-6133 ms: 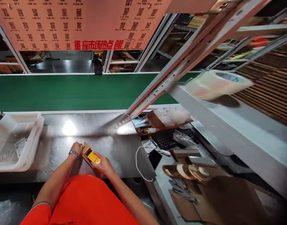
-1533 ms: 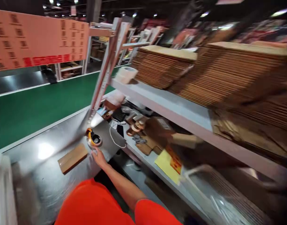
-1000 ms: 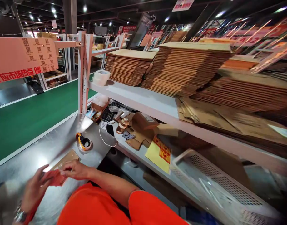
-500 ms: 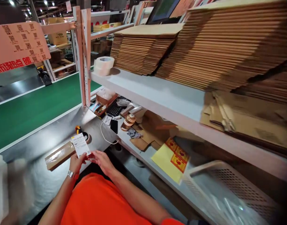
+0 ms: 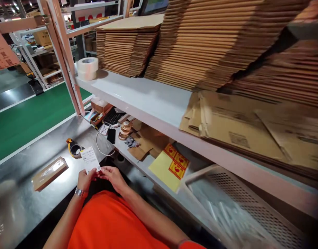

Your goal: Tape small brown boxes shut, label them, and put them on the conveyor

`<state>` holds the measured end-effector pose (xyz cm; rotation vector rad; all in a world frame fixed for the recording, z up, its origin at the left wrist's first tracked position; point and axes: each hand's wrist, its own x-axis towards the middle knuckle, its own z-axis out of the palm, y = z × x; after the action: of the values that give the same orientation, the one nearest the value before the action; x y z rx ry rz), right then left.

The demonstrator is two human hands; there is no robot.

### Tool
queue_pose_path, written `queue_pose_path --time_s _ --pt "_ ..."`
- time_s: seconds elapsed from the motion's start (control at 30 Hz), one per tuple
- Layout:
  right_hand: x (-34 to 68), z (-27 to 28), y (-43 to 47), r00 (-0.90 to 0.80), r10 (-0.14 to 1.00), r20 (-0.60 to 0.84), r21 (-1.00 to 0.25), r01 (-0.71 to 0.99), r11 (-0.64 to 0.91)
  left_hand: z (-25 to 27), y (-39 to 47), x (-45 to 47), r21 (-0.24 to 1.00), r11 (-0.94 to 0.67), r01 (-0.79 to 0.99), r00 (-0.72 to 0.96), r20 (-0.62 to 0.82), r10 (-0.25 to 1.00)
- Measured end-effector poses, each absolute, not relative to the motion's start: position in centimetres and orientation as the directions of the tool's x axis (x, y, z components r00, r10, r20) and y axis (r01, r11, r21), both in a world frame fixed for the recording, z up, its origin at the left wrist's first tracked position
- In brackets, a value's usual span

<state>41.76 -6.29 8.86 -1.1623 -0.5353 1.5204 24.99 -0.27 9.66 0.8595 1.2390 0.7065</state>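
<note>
My left hand, with a watch on the wrist, and my right hand meet in front of my chest, and both pinch the lower edge of a small white printed label held upright. A small brown cardboard package sealed with clear tape lies on the steel table to the left of my hands. A yellow and black tape dispenser sits on the table just beyond the label.
A green conveyor belt runs behind the table. A grey shelf on the right carries a tape roll and stacks of flat cardboard boxes. Below lie a keyboard, phone, yellow sticker sheet and white basket.
My head has turned right from the table toward the shelf. Earlier both hands held a yellow device by the package; now they hold the white label, and the package lies alone.
</note>
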Motion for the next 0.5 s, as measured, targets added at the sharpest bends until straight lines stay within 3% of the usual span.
queue_pose_path --time_s 0.5 --pt "46.1 8.9 -8.6 0.191 0.909 -0.369 -0.836 -0.495 -0.235 10.7 -0.6 30.2 0.864 0.499 0.059 0.255 -0.497 0.830"
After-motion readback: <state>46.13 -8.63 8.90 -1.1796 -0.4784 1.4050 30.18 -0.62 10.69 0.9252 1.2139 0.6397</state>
